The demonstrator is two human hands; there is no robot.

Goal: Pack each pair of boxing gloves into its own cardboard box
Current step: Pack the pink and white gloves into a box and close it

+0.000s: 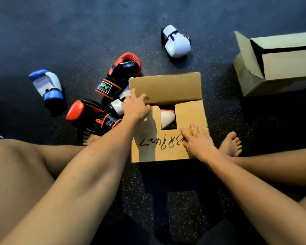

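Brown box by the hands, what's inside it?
A white glove with an orange edge shows through the gap. The folded flaps cover the rest, so a second glove cannot be seen.

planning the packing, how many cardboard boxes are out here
2: the middle box, flaps partly folded shut, and the far-right box, open. Others may lie outside the frame.
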